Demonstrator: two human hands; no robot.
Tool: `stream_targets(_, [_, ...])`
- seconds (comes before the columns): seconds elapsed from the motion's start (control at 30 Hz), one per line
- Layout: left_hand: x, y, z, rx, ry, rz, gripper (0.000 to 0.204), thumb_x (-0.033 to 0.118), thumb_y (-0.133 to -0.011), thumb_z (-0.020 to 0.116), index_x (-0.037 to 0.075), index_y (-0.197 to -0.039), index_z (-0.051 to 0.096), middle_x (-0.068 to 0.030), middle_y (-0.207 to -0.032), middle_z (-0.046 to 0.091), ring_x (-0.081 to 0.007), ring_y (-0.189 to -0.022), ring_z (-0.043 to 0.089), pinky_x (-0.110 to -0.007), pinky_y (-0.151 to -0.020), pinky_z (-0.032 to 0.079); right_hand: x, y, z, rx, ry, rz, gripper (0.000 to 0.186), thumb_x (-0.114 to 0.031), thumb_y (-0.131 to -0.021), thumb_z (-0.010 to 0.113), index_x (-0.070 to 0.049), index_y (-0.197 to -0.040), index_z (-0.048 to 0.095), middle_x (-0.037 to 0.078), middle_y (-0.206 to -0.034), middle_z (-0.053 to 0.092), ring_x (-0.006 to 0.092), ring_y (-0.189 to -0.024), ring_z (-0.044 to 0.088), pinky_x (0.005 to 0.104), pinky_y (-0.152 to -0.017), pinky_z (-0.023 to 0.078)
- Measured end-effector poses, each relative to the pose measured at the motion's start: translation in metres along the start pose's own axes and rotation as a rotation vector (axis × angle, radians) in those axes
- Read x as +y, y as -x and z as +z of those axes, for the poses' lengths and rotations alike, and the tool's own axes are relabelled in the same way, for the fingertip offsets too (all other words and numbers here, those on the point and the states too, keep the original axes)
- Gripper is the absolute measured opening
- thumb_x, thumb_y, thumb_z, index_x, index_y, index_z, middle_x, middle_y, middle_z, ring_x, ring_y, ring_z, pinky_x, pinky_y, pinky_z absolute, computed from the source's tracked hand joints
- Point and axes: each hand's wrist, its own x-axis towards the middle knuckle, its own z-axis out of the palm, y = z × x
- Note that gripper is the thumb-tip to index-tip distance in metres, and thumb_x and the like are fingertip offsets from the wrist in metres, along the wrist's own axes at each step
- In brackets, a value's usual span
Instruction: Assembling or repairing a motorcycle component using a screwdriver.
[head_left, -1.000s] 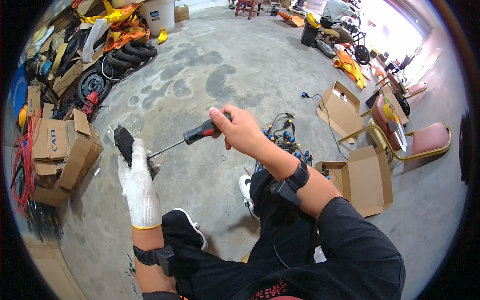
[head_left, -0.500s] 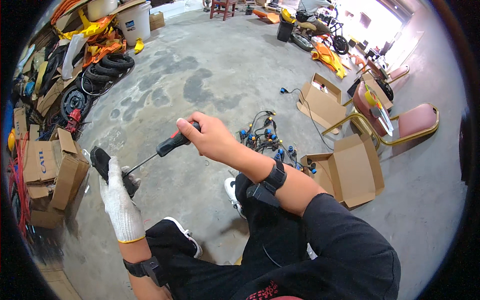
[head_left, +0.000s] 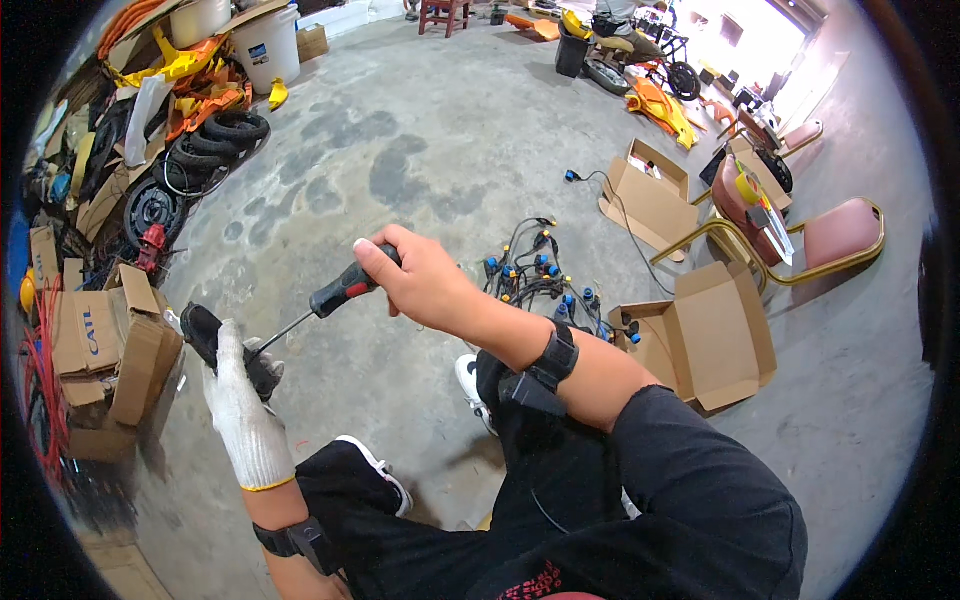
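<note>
My left hand [head_left: 243,405], in a white knitted glove with a yellow-edged cuff, is closed around a dark, elongated part [head_left: 203,330]; its exact kind is unclear. Bare and wrapped round the handle of a black-and-red screwdriver [head_left: 340,291], my right hand [head_left: 420,278] is held up to the right of the glove. The metal shaft slants down to the left, and its tip meets the dark part beside my gloved fingers. Where exactly the tip sits is hidden.
Black cables with blue connectors [head_left: 540,268] lie on the concrete floor ahead, beside an open cardboard box [head_left: 715,335]. Pink chairs [head_left: 843,238] stand at the right. A torn carton [head_left: 100,340], tyres [head_left: 205,155] and orange-yellow panels [head_left: 190,70] are heaped at the left. A person works far off.
The screwdriver's handle has turned, with its red patch now facing the lower side. Both hands stay in nearly the same place, and the view has shifted slightly.
</note>
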Motion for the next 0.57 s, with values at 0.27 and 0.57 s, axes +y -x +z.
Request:
stream_targets(0.27, [-0.003,0.003,0.002,-0.021,0.077,0.009,0.032,0.033,-0.088,0.071,0.005,-0.098,0.058,-0.0059,-0.076,0.063,-0.0143,-0.058,0.059,-0.029,-0.052,0.051,0.006,0.006,0.018,0.103,-0.277,-0.562,0.048,-0.025,-0.096,0.060,-0.005,-0.134,0.038,0.012,-0.119,0.055,0.0144,-0.091,0.061,0.0308,-0.067,0.052])
stream_targets(0.57, [-0.007,-0.001,-0.007,-0.006,-0.039,0.089,0.041,0.032,-0.086,0.073,0.009,-0.115,0.057,-0.0046,-0.083,0.064,-0.0132,-0.063,0.060,-0.027,-0.055,0.051,0.000,0.003,0.007,0.077,0.043,0.028,0.041,-0.042,-0.091,0.066,-0.002,-0.100,0.065,0.008,-0.075,0.069,0.0199,-0.060,0.061,0.0346,-0.061,0.052])
